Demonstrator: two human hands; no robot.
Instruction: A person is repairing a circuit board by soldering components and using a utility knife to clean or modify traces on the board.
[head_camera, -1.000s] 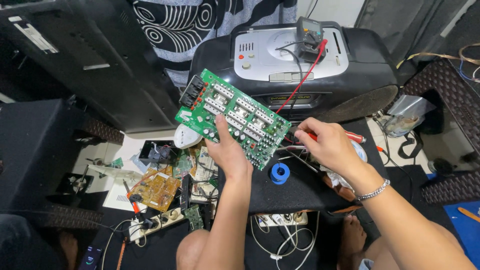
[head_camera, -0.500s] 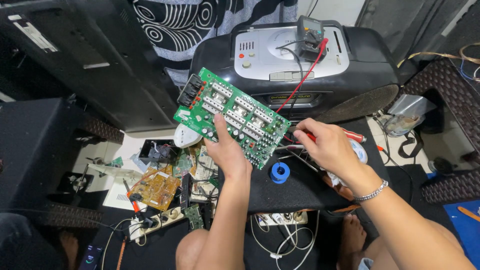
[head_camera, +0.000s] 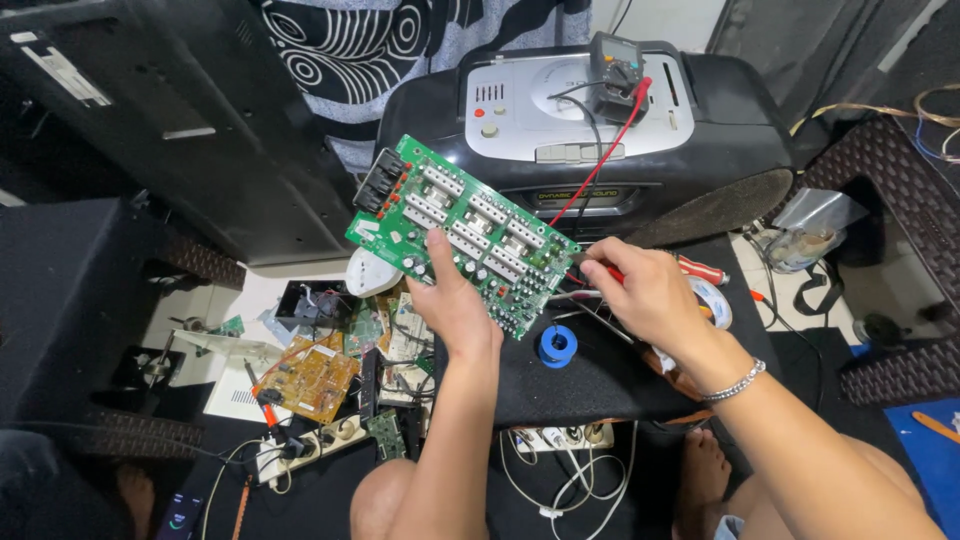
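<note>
Barely anything moved since the earlier frames: my left hand (head_camera: 455, 305) keeps the same grip on the green circuit board (head_camera: 462, 232), my right hand (head_camera: 640, 290) has shifted only slightly at the board's right edge. Left hand closed on the board's lower edge, thumb on the component side, board tilted up above the black bench (head_camera: 600, 375). Right hand closed around a red-handled probe (head_camera: 610, 272), tip at the board's right corner. Red lead (head_camera: 600, 165) runs up to the multimeter (head_camera: 615, 65) sitting on the black boombox (head_camera: 720, 130). Blue solder spool (head_camera: 557, 346) lies on the bench just below the board. Brown circuit board (head_camera: 312, 382) lies on the floor, lower left.
</note>
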